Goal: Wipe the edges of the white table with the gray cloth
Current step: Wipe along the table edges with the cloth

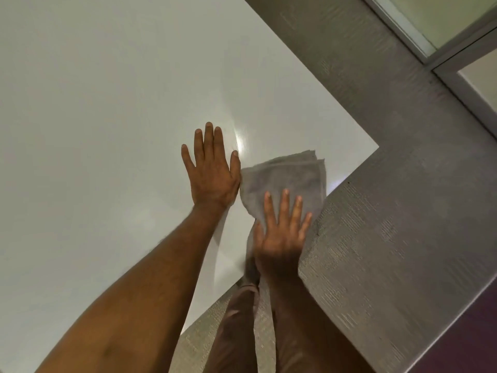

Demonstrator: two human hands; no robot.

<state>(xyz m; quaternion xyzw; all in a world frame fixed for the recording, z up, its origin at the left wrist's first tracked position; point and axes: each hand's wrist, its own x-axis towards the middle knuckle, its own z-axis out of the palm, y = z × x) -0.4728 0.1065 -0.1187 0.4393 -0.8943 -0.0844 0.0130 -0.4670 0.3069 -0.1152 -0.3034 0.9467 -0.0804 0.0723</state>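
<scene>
The white table (107,103) fills the left and centre of the head view, its near corner at the right. A folded gray cloth (285,176) lies flat on the tabletop beside the near edge, close to that corner. My right hand (279,235) presses flat on the cloth's near part with fingers spread; part of the cloth hangs under my palm at the table edge. My left hand (212,170) rests flat on the bare tabletop, fingers spread, its thumb side touching the cloth's left border.
Gray textured carpet (390,211) surrounds the table on the right and near sides. A glass partition with a metal frame (430,49) stands at the top right. My leg in brown trousers (236,319) is below the table edge.
</scene>
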